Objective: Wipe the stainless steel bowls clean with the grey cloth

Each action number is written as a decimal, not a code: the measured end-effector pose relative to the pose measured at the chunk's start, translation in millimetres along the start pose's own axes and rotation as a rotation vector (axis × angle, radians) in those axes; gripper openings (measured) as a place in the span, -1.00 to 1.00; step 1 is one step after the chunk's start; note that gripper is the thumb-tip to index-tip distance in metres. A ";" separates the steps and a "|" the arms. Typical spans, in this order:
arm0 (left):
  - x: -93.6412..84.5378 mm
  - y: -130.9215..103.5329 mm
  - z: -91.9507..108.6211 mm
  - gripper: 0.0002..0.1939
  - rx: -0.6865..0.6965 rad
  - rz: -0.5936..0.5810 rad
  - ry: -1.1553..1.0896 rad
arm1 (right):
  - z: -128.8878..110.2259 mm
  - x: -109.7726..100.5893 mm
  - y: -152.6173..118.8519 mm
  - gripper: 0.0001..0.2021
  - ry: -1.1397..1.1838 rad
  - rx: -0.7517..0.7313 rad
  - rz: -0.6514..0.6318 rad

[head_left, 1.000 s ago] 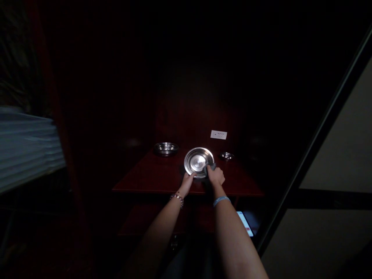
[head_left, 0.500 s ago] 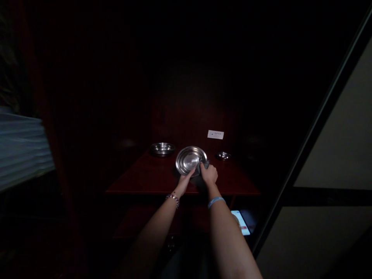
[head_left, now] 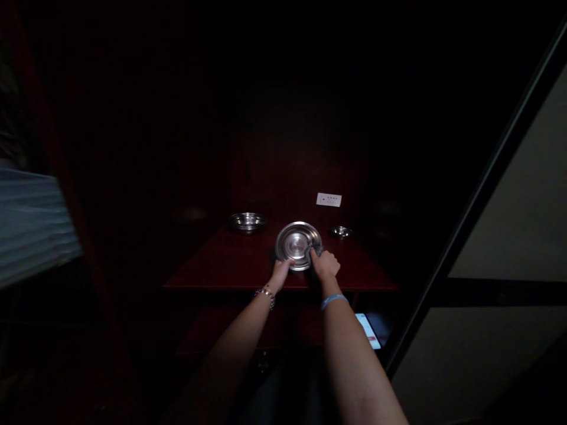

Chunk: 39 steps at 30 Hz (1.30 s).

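Observation:
A round stainless steel plate [head_left: 296, 241] is tilted toward me above the dark red shelf [head_left: 212, 268]. My left hand [head_left: 280, 274] grips its lower left rim, thumb on the inner side and fingers hidden behind. At the lower right rim, my right hand [head_left: 326, 265] is closed on a dark grey cloth [head_left: 313, 251] and presses it against the plate. A stack of steel plates [head_left: 247, 222] rests at the back left of the shelf, and a small steel bowl [head_left: 341, 232] sits at the back right.
A white power socket [head_left: 329, 199] is on the back wall. Below the shelf at the right lies a lit phone [head_left: 368, 332]. A pale ribbed object [head_left: 33, 221] is at the far left, and a dark-framed pale panel [head_left: 505, 224] slants along the right side. Most surroundings are very dark.
The plate and both hands have shifted slightly to the right. The right hand with the cloth has slid a little lower along the plate's right rim.

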State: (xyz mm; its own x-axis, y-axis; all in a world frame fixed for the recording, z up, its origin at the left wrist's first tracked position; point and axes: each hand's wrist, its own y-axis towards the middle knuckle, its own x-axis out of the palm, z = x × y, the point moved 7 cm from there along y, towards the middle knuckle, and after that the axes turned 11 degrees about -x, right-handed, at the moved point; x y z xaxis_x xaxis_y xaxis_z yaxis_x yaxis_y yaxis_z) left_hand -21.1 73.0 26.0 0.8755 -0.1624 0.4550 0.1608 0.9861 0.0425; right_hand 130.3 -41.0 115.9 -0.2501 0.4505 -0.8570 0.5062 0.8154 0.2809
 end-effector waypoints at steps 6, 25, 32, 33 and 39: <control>-1.2 -3.5 1.7 -0.85 -0.041 0.035 0.129 | 3.0 -4.4 1.8 -0.38 -0.016 -0.033 0.050; 8.9 -14.7 12.3 -0.78 0.020 -0.062 0.186 | 3.1 -6.0 3.8 -0.43 -0.001 -0.020 0.086; 10.2 -11.7 10.1 -0.71 0.042 -0.087 0.214 | 1.7 -7.8 3.2 -0.42 0.019 -0.015 0.083; 8.9 -10.1 8.4 -0.70 0.035 -0.079 0.216 | 1.2 -8.2 2.8 -0.42 0.023 -0.013 0.085; 3.4 -6.3 5.2 -0.61 0.040 -0.026 0.199 | 0.8 -9.8 1.6 -0.43 0.060 0.001 0.103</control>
State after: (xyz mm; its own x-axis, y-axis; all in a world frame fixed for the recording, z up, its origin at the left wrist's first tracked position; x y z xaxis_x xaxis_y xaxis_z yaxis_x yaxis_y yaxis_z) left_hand -21.5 66.4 32.0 0.9448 -0.1876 0.2685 0.1696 0.9815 0.0888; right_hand 134.1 -44.4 124.4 -0.2455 0.5528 -0.7963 0.5323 0.7634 0.3659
